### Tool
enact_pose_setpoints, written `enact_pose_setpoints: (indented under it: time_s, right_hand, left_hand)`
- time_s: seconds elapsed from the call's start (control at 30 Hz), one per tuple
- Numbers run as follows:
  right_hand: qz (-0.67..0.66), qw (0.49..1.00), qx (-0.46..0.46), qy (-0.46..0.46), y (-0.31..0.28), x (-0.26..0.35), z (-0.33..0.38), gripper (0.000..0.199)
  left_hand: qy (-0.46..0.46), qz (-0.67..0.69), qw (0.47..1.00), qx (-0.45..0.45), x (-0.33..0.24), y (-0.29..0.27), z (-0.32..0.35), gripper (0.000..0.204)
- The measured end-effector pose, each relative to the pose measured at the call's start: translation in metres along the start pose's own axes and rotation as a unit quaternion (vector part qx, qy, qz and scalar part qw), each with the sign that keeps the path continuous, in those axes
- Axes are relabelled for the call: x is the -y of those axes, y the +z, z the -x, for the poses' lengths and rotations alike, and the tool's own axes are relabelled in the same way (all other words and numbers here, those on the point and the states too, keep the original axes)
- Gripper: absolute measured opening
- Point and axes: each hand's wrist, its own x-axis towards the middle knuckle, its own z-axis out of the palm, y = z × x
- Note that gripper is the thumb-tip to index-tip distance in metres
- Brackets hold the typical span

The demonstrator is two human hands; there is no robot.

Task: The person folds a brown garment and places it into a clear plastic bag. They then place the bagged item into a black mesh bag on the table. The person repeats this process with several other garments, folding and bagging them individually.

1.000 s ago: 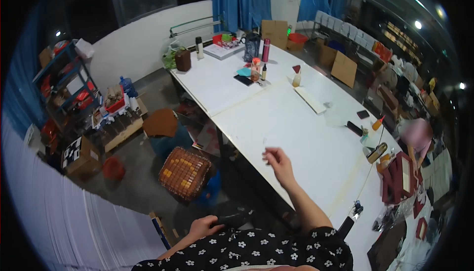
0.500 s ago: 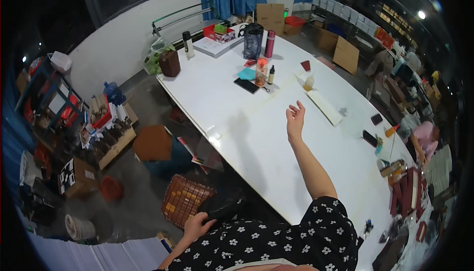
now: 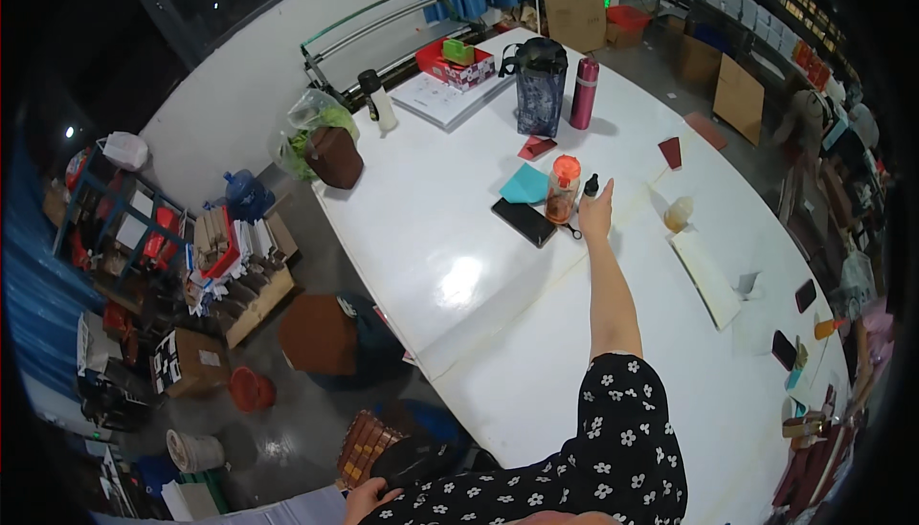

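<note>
My right arm reaches far over the white table (image 3: pixel 498 334). My right hand (image 3: pixel 595 214) is closed around a small dark bottle (image 3: pixel 592 186) with a black cap, which is partly hidden by the fingers. Just left of it stand a clear bottle with an orange lid (image 3: pixel 563 190), a black phone (image 3: pixel 524 223) and a turquoise piece (image 3: pixel 526 183). A small black ring-shaped item (image 3: pixel 574 232) lies by the wrist. Low in the picture, my left hand (image 3: pixel 368 500) is at the edge of a black object (image 3: pixel 412 460) beside a brown beaded seat mat (image 3: pixel 367 444); its fingers are mostly hidden.
Farther back are a dark patterned bag (image 3: pixel 540 89), a pink flask (image 3: pixel 584 94), a white bottle (image 3: pixel 379 104) and a red box (image 3: pixel 455 67). A long pale strip (image 3: pixel 706 281) lies right of my arm. A brown-topped stool (image 3: pixel 316 334) stands left of the table.
My right hand has moved forward across the table from bare surface to the small dark bottle and closed on it. The view has shifted; my left hand appears lower.
</note>
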Motion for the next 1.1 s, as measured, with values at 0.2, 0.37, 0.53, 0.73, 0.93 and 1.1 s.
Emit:
enact_pose_setpoints:
  time_s: [0.2, 0.37, 0.53, 0.73, 0.93, 1.1]
  right_hand:
    - [0.081, 0.997, 0.015, 0.0, 0.026, -0.028, -0.043, 0.077]
    - [-0.182, 0.98, -0.05, -0.066, 0.001, -0.037, -0.023, 0.073]
    - [-0.532, 0.835, 0.144, 0.003, -0.11, 0.1, 0.106, 0.078]
    - [-0.696, 0.627, 0.351, 0.007, -0.199, 0.181, 0.237, 0.068]
    - [-0.608, 0.442, 0.657, -0.057, -0.254, 0.252, 0.391, 0.068]
    - [-0.359, 0.57, 0.737, -0.056, -0.286, 0.237, 0.448, 0.093]
  left_hand:
    - [-0.009, 0.066, 0.998, 0.025, 0.002, 0.005, -0.019, 0.028]
    - [-0.003, 0.039, 0.999, 0.022, 0.015, 0.003, -0.036, 0.028]
    - [0.044, -0.079, 0.995, -0.049, -0.002, 0.011, -0.025, 0.04]
    - [0.196, -0.084, 0.975, 0.066, 0.01, -0.003, -0.039, 0.038]
    - [0.311, -0.067, 0.946, 0.061, 0.072, 0.014, -0.047, 0.04]
    - [0.345, -0.106, 0.928, 0.094, 0.078, 0.008, -0.046, 0.047]
